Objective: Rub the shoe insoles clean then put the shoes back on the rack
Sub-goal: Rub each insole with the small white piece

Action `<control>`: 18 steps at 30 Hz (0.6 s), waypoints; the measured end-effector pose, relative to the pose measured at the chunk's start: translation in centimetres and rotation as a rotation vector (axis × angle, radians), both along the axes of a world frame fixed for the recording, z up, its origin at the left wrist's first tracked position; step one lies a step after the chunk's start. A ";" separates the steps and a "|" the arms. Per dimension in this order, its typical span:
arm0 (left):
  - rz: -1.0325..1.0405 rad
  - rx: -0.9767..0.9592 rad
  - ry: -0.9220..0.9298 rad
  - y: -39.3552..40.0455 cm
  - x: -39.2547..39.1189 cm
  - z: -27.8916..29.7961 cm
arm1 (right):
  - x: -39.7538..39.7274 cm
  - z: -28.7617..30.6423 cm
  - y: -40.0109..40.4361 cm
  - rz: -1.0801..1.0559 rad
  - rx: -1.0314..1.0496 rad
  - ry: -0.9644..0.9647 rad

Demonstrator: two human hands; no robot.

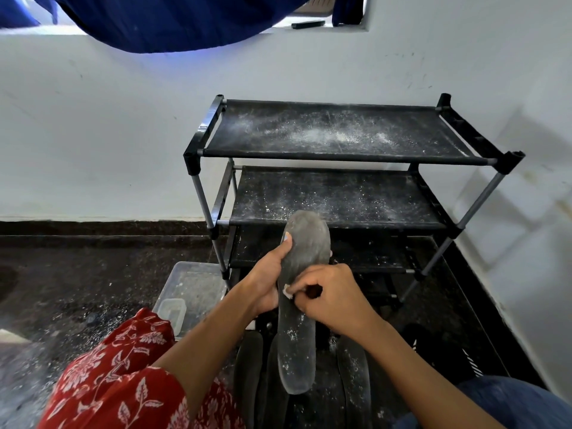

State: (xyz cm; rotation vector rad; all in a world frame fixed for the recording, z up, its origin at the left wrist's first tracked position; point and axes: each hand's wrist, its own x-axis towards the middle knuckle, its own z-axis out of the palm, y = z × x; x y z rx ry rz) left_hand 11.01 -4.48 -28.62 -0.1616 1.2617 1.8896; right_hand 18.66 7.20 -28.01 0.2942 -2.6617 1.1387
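Observation:
A long grey insole (301, 305) dusted with white powder is held upright in front of me. My left hand (269, 274) grips its left edge, thumb laid along the upper part. My right hand (328, 298) is closed on a small white eraser-like piece (287, 291) pressed against the insole's middle. Beyond stands the black shoe rack (340, 156), its fabric shelves bare and speckled with white powder. Other dark insoles (247, 366) (356, 373) lie on the floor below my hands. A dark shoe (433, 351) sits at the right by the wall.
A clear plastic tub (192, 289) with a smaller container (171, 311) stands on the dark speckled floor left of the rack. White walls close in behind and at the right. My red patterned garment (117, 376) covers the lower left; blue cloth (170, 23) hangs overhead.

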 end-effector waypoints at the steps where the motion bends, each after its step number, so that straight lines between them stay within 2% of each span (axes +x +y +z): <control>1: -0.015 0.011 0.004 -0.1 -0.2 0.0 | 0.0 0.2 0.0 -0.030 -0.045 0.038; 4: -0.054 0.016 0.032 0.1 -0.1 0.2 | -0.3 0.2 0.0 -0.220 -0.048 0.289; 6: -0.085 0.011 0.045 0.4 0.3 0.1 | -0.6 0.1 -0.1 -0.284 -0.006 0.337; 12: -0.093 0.002 0.025 0.3 0.0 -0.2 | -0.6 0.0 -0.7 -0.141 -0.004 0.221; 16: -0.087 0.022 0.081 0.5 -0.4 -0.4 | 0.1 0.6 -0.8 -0.011 0.003 0.089; 18: -0.092 0.017 0.088 0.5 -0.6 -0.5 | 0.3 0.8 -0.8 -0.007 0.016 0.094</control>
